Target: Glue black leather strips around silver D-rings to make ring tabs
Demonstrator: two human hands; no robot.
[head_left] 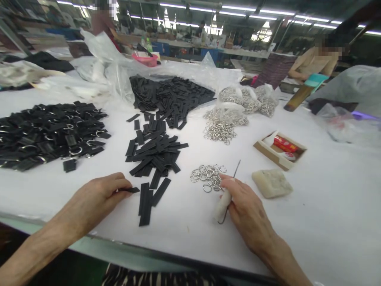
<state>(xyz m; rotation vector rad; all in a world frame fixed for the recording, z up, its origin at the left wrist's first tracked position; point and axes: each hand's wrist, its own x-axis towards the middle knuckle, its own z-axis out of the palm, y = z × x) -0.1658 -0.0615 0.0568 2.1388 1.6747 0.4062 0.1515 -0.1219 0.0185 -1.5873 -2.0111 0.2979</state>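
My left hand [99, 194] is closed in a pinch on a small black fabric strip [133, 190], whose end sticks out past the fingertips. Just right of it lie several loose black strips [145, 208], below a heap of more strips [157, 153]. My right hand [248, 208] wraps around an awl [223, 204] with a pale, thick handle; its thin metal point slants up and away. Beside those fingertips, a small group of metal D-rings [210, 174] lies on the white table [184, 246]. Whether the fingers touch a ring I cannot tell.
Finished-looking black tabs with rings [50, 135] are heaped at left. Behind are a large strip pile [172, 97], more rings [220, 131] and bagged rings [250, 99]. At right sit a small open box [275, 159] and a pale block [271, 183]. Other people are farther back.
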